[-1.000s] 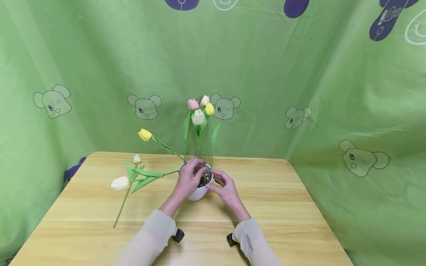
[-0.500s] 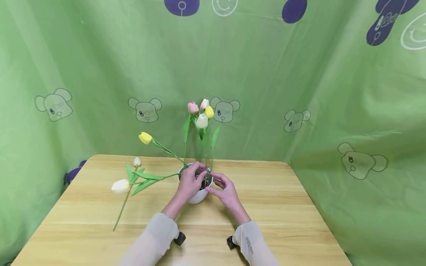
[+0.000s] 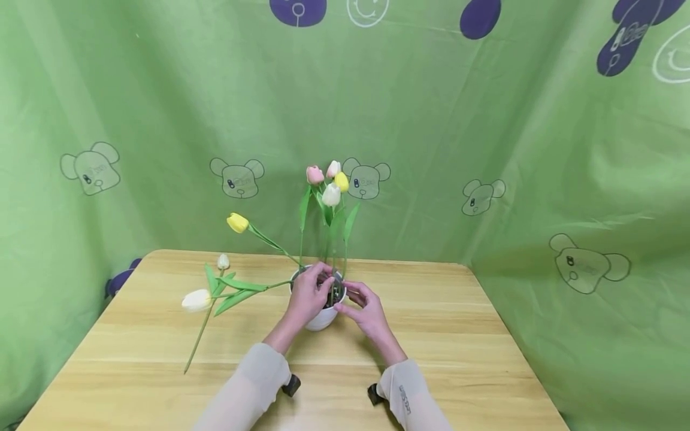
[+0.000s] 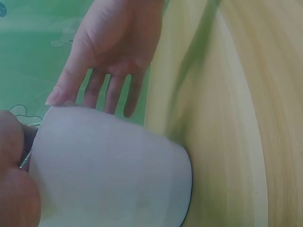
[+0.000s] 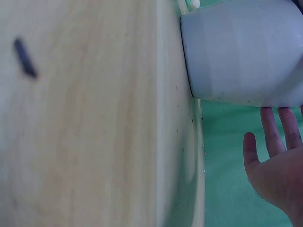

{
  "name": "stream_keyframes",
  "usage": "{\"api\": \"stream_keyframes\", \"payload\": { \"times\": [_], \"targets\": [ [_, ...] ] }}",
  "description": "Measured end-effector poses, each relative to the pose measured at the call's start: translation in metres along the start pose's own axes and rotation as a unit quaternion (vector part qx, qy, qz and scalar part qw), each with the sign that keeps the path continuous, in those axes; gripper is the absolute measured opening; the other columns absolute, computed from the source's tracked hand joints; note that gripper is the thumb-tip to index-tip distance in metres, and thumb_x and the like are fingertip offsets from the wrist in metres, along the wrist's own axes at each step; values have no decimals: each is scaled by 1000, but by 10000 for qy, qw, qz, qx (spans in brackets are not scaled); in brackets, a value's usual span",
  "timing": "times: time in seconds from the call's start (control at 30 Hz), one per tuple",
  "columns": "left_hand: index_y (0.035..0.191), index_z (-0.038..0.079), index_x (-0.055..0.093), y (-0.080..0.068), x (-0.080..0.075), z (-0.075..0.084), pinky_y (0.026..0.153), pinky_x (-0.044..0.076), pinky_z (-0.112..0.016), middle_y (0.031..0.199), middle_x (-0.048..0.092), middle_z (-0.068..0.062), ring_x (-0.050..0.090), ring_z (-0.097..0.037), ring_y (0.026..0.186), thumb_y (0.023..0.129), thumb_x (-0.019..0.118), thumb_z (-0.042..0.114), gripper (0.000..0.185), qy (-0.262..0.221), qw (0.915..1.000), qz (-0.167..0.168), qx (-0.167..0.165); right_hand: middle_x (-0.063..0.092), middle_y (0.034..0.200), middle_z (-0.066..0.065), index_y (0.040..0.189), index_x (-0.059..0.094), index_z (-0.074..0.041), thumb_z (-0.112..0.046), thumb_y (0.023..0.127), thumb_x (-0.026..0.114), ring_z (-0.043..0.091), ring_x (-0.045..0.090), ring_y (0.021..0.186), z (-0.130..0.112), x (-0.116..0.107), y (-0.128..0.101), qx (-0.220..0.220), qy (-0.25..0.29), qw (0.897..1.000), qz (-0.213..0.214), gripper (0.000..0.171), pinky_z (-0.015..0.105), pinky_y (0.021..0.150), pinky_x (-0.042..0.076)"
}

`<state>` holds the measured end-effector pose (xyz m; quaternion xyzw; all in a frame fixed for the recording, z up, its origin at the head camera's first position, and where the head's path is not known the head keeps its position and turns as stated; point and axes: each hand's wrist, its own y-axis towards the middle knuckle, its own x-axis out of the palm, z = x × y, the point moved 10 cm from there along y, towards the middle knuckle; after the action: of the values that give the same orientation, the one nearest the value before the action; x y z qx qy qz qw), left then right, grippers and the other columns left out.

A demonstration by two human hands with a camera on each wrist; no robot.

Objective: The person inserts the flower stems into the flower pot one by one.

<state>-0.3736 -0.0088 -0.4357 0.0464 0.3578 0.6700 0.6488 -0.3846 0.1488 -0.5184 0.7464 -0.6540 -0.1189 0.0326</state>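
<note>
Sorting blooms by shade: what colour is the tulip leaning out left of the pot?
Yellow tulip; clearest in the head view.

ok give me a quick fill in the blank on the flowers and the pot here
1. Both hands work at the mouth of a ____ pot standing on the wooden table.
2. The tulip leaning out to the left on its stem is ____.
3. One white tulip lies on the ____, outside the pot.
4. Behind the table hangs a ____ cloth printed with bears.

Missing words: white; yellow; table; green
</note>
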Motion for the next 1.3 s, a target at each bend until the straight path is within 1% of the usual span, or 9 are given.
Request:
{"api": "stream_keyframes", "payload": {
  "times": [0.13, 0.27, 0.43, 0.63, 0.73, 0.87, 1.0, 1.13, 1.3],
  "targets": [
    [109, 3, 69, -2, 1, -3, 73, 61, -28, 102, 74, -12, 72, -23, 87, 94, 71, 1, 15, -17, 9999, -49, -104, 56, 148, 19, 138, 60, -3, -4, 85, 83, 43, 55, 136, 2, 0, -3, 64, -14, 10000, -8, 58, 56, 109, 50],
    [108, 3, 70, -2, 2, -5, 74, 61, -27, 101, 74, -11, 72, -22, 86, 93, 72, 1, 15, 7, 9998, -73, -183, 58, 147, 16, 137, 62, -6, -4, 83, 84, 40, 56, 136, 4, -1, -5, 141, 4, 9999, 34, 58, 56, 109, 50],
    [111, 2, 69, -1, 3, -5, 77, 62, -28, 103, 74, -11, 72, -22, 88, 93, 72, 2, 18, -28, 9996, -139, -244, 58, 146, 16, 136, 62, -5, -4, 83, 84, 40, 57, 135, 3, 0, -4, 34, 56, 10000, 6, 57, 58, 108, 50],
    [115, -1, 69, 0, 5, -3, 82, 63, -29, 108, 74, -13, 73, -24, 92, 95, 71, 2, 20, -81, 9995, -198, -229, 58, 145, 19, 136, 61, -2, -4, 84, 83, 42, 58, 133, 2, 0, -1, -101, -19, 9999, 9, 57, 59, 108, 49],
    [116, 0, 69, 1, 5, -4, 81, 62, -27, 108, 74, -12, 73, -23, 93, 95, 71, 4, 21, -83, 9993, -157, -321, 58, 145, 19, 136, 61, -2, -3, 84, 83, 41, 58, 133, 2, 0, 0, -102, -34, 9999, 0, 57, 60, 110, 48],
    [118, 1, 69, 2, 7, -6, 78, 62, -25, 106, 73, -10, 71, -21, 91, 97, 70, 7, 22, -154, 9984, -202, -505, 58, 145, 20, 136, 61, -1, -1, 84, 82, 42, 57, 133, 1, -1, 0, -133, -54, 9999, 16, 56, 60, 110, 47],
    [117, 3, 69, 2, 8, -8, 80, 62, -29, 103, 74, -7, 70, -19, 89, 97, 70, 9, 21, 29, 9978, -226, -626, 57, 146, 20, 136, 60, -1, -1, 84, 82, 42, 56, 135, 1, -1, 0, -77, 0, 10000, -45, 57, 59, 110, 48],
    [116, 5, 69, 4, 9, -9, 84, 62, -33, 104, 75, -7, 72, -20, 91, 98, 70, 10, 20, 184, 9973, -231, -669, 57, 146, 20, 136, 60, -1, -1, 84, 82, 43, 55, 136, 0, -1, 1, -36, 48, 10000, -28, 57, 61, 112, 45],
    [118, 4, 68, 6, 8, -10, 83, 63, -33, 104, 75, -8, 72, -21, 90, 98, 69, 10, 21, 265, 9965, -250, -758, 57, 146, 20, 136, 60, -1, -1, 85, 82, 42, 55, 135, -1, 0, 4, -89, 24, 10000, -33, 56, 60, 112, 46]
  ]
}}
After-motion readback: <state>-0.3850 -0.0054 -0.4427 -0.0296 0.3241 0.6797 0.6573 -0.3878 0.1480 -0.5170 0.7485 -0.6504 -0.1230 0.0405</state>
